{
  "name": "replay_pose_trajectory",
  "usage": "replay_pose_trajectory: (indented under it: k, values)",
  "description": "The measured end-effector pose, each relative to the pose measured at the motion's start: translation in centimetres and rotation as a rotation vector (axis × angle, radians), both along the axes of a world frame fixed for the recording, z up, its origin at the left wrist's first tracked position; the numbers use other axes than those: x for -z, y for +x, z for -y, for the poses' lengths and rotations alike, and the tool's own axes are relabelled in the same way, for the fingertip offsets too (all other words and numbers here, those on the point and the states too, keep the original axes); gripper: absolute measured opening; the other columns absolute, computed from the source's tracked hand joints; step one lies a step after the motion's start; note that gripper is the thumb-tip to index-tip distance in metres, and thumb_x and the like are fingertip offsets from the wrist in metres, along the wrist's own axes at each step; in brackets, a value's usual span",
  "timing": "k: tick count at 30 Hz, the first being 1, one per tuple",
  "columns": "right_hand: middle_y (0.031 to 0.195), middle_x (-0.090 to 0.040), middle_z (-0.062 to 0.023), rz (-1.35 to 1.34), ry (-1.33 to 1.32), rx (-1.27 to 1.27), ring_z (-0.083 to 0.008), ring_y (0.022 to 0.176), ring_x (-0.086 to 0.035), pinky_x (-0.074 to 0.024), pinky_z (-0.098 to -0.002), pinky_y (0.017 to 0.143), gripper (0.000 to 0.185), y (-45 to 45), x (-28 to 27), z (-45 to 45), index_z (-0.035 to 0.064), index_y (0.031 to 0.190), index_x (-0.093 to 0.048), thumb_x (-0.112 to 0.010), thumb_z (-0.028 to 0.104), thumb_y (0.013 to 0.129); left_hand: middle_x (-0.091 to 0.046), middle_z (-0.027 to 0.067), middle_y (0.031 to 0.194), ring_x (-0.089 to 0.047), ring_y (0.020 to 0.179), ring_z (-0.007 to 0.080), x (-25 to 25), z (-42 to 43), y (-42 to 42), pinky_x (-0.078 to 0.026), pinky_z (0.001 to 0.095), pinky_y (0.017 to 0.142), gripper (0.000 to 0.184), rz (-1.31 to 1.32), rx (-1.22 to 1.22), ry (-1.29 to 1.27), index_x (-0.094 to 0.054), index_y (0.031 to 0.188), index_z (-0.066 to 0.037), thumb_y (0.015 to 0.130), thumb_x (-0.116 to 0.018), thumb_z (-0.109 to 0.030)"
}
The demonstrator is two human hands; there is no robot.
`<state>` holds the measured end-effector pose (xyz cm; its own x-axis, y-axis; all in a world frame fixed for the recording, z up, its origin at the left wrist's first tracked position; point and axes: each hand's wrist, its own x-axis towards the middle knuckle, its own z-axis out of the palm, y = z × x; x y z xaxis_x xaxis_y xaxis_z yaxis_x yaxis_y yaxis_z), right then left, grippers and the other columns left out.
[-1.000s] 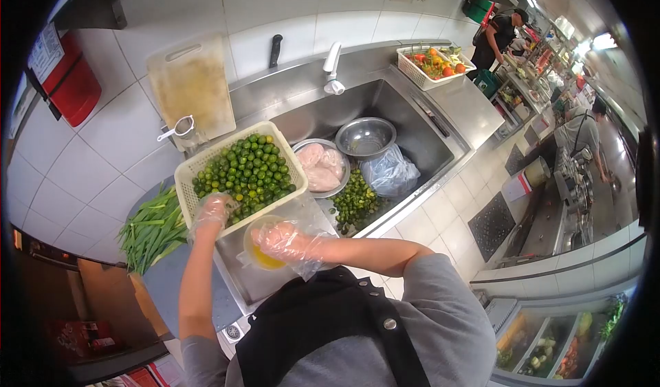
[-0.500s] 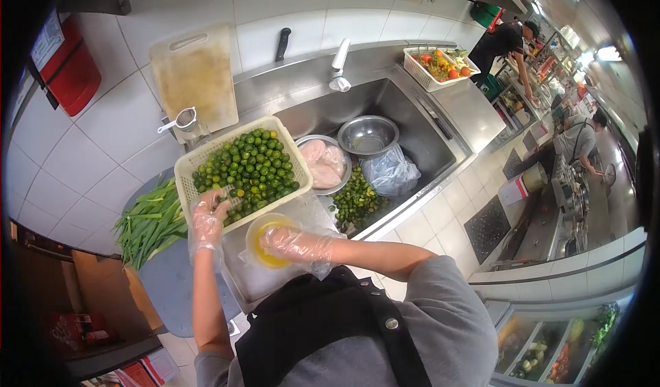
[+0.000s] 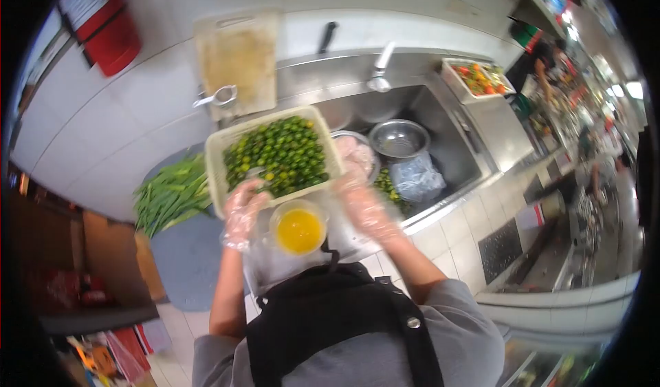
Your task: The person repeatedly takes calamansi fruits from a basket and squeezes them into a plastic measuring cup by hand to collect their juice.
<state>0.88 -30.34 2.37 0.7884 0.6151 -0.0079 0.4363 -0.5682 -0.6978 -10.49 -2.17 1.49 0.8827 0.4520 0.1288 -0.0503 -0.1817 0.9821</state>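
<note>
My left hand, in a clear plastic glove, is at the near-left rim of a cream plastic basket full of small green calamansi limes. Its fingers are curled closed by the fruit; what they hold, if anything, I cannot make out. Just below the basket, a clear container of yellow juice stands on the metal counter. My right hand, gloved too, is smeared by motion near the basket's right corner and the sink edge. Whether it grips anything is unclear.
Raw pale meat lies in a bowl at the sink, beside a metal bowl, a plastic bag and cut limes. Green leaves rest at left. A vegetable basket stands far right; a co-worker is beyond.
My right hand has left the juice container and swung right toward the sink edge, uncovering the juice. My left hand stays by the basket rim. The camera view has shifted.
</note>
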Motion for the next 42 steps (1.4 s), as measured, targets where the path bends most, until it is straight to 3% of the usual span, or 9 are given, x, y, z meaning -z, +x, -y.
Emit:
replay_pose_trajectory:
  k: [1, 3, 6, 10, 13, 21, 28, 37, 42]
  values:
    - [0.113, -0.062, -0.017, 0.447, -0.274, -0.072, -0.0324, 0.108, -0.058, -0.047, -0.0409, 0.093, 0.03, 1.5, -0.8, 1.7, 0.0038, 0.117, -0.06, -0.052, 0.007, 0.088, -0.066, 0.0073, 0.108, -0.065, 0.088, 0.0151, -0.1, 0.7, -0.4, -0.055, 0.0311, 0.078, 0.026, 0.017, 0.032, -0.19, -0.065, 0.113, -0.005, 0.088, -0.069, -0.004]
    - [0.112, -0.063, -0.0175, 0.507, -0.475, 0.123, -0.0354, 0.11, -0.057, -0.0465, -0.0441, 0.095, 0.038, 1.0, -4.3, 2.3, 0.0039, 0.116, -0.062, -0.055, 0.002, 0.079, -0.063, 0.008, 0.114, -0.066, 0.093, 0.0171, -0.1, 1.4, -0.7, -0.055, 0.0311, 0.079, 0.027, 0.097, 0.115, -0.318, -0.062, 0.115, -0.002, 0.088, -0.065, 0.0]
    - [0.113, -0.062, -0.0204, 0.796, -0.294, -0.094, -0.0337, 0.1, -0.062, -0.0499, -0.046, 0.086, 0.031, 1.8, -2.5, 2.0, 0.0003, 0.117, -0.061, -0.053, 0.009, 0.088, -0.063, 0.008, 0.113, -0.066, 0.092, 0.0174, -1.4, 3.0, -1.1, -0.054, 0.0316, 0.081, 0.026, 0.107, 0.144, -0.445, -0.062, 0.114, -0.002, 0.088, -0.064, 0.001]
    - [0.1, -0.068, -0.0133, -0.369, 0.455, -0.228, -0.0224, 0.094, -0.067, -0.0518, -0.0354, 0.084, 0.042, -3.6, -6.9, -3.1, 0.0006, 0.114, -0.063, -0.057, 0.038, 0.096, -0.063, 0.008, 0.113, -0.063, 0.098, 0.0189, -2.6, 5.3, -1.7, -0.053, 0.032, 0.085, 0.03, 0.033, 0.215, -0.21, -0.063, 0.113, -0.001, 0.084, -0.067, 0.002]
    - [0.113, -0.062, -0.0111, -0.575, 0.251, -0.299, -0.0205, 0.11, -0.054, -0.0398, -0.0357, 0.099, 0.042, -3.5, -4.7, -4.6, 0.0098, 0.125, -0.062, -0.057, 0.04, 0.096, -0.063, 0.0088, 0.112, -0.06, 0.105, 0.0201, 0.1, 5.9, -2.5, -0.052, 0.0324, 0.088, 0.03, 0.081, 0.104, 0.089, -0.064, 0.111, 0.0, 0.081, -0.068, 0.003]
    - [0.094, -0.066, -0.0104, -0.246, 0.318, -0.122, -0.0171, 0.091, -0.06, -0.0475, -0.0323, 0.086, 0.037, -5.1, -3.4, -6.3, 0.0033, 0.104, -0.063, -0.074, 0.03, 0.082, -0.068, 0.0076, 0.101, -0.063, 0.092, 0.016, -0.9, 6.6, -4.3, -0.053, 0.03, 0.081, 0.027, -0.033, -0.026, -0.214, -0.067, 0.107, 0.0, 0.081, -0.071, 0.004]
    - [0.107, -0.064, -0.012, -0.363, 0.326, -0.159, -0.0249, 0.107, -0.06, -0.0473, -0.0366, 0.092, 0.03, -4.9, -1.5, -6.5, 0.0073, 0.103, -0.067, -0.075, 0.026, 0.08, -0.069, 0.005, 0.092, -0.064, 0.084, 0.0142, 2.0, 4.7, -4.0, -0.052, 0.0289, 0.078, 0.027, -0.14, 0.076, -0.288, -0.067, 0.107, 0.0, 0.081, -0.074, 0.002]
    - [0.1, -0.065, -0.0111, -0.366, 0.328, -0.102, -0.0224, 0.096, -0.061, -0.0477, -0.034, 0.087, 0.032, -4.5, 1.8, -6.1, 0.0038, 0.102, -0.066, -0.076, 0.028, 0.083, -0.066, 0.0075, 0.099, -0.064, 0.093, 0.0165, 1.6, 6.1, -4.3, -0.052, 0.0314, 0.082, 0.027, -0.137, 0.121, 0.104, -0.061, 0.109, -0.001, 0.083, -0.067, 0.0]
    - [0.092, -0.065, -0.0144, -0.196, 0.314, -0.34, -0.0294, 0.092, -0.063, -0.0485, -0.0407, 0.082, 0.032, -4.0, 2.9, -5.9, 0.0055, 0.097, -0.065, -0.068, 0.035, 0.085, -0.066, 0.0153, 0.097, -0.066, 0.088, 0.0332, 0.9, 6.7, -4.6, -0.051, 0.0409, 0.076, 0.022, -0.189, 0.091, 0.534, -0.06, 0.105, -0.007, 0.084, -0.068, -0.007]
